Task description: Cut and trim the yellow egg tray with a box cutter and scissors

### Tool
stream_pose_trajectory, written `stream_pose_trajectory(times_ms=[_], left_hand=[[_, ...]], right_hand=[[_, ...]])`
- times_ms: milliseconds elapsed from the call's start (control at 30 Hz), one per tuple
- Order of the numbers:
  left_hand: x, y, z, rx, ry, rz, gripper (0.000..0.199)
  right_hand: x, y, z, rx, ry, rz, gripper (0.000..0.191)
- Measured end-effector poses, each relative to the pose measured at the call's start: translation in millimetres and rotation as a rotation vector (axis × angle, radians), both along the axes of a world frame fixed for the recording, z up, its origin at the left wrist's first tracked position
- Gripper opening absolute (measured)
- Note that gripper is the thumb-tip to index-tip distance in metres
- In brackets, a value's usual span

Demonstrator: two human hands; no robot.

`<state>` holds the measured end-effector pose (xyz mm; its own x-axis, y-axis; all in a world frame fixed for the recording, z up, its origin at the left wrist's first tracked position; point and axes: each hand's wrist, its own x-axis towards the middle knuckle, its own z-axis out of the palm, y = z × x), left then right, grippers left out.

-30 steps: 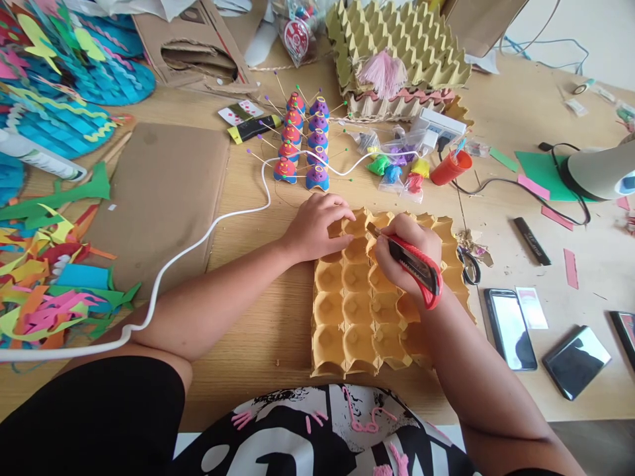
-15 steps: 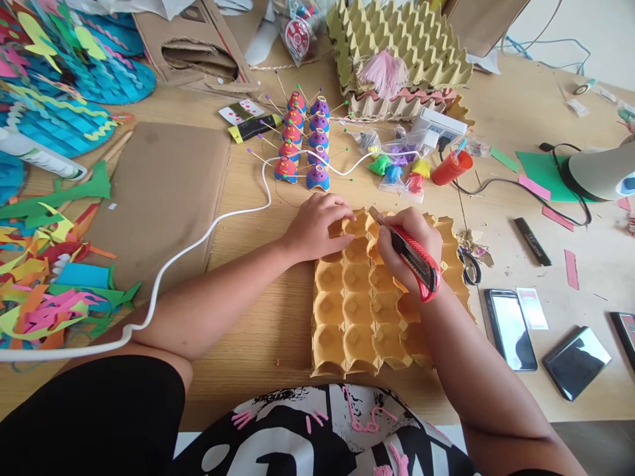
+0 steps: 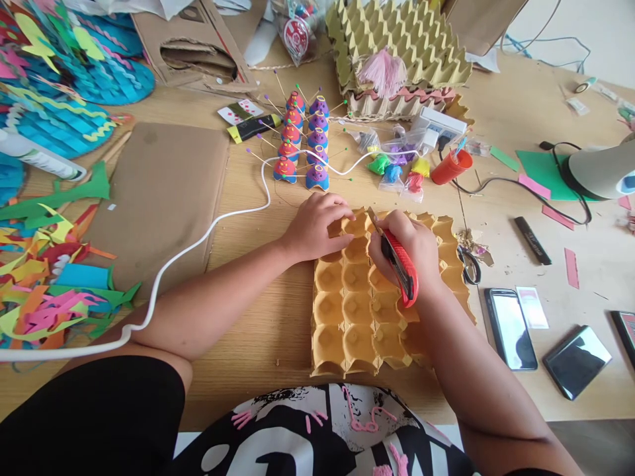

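A yellow-orange egg tray (image 3: 347, 330) lies on the wooden table in front of me. My left hand (image 3: 317, 225) presses flat on the tray's far left corner. My right hand (image 3: 411, 248) grips a red utility knife (image 3: 399, 268), its blade tip at the tray's far edge between two cups. The knife body points back toward my wrist.
Painted cones with pins (image 3: 305, 142) stand beyond the tray, with a white cable (image 3: 198, 241) running left. Scissors (image 3: 471, 264), two phones (image 3: 510, 327), a black marker (image 3: 532, 241) and a lamp (image 3: 600, 172) lie right. Coloured paper scraps (image 3: 49, 277) and cardboard (image 3: 159, 192) fill the left.
My right hand has turned the knife from slanting right to nearly straight, and the handle end has swung left. The blade tip stays at the tray's far edge. My left hand has not moved.
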<state>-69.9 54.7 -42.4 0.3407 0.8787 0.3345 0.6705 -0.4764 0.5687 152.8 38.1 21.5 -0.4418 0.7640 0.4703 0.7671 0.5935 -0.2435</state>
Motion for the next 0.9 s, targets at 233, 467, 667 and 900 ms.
stream_pose_trajectory(times_ms=[233,467,667,900], left_hand=[[0,0,-1.3,0.018,-0.012,0.004,0.038],[0,0,-1.4,0.012,-0.009,0.002,0.039],[0,0,-1.1,0.011,-0.018,0.005,0.035],[1,0,-1.3,0.018,-0.015,0.004,0.035]], right_hand=[[4,0,-1.9,-0.001,0.024,-0.022,0.009],[3,1,-8.9,0.048,0.095,0.002,0.007],[5,2,-10.3,0.085,0.211,0.021,0.006],[4,4,-13.9,0.045,0.244,0.036,0.006]])
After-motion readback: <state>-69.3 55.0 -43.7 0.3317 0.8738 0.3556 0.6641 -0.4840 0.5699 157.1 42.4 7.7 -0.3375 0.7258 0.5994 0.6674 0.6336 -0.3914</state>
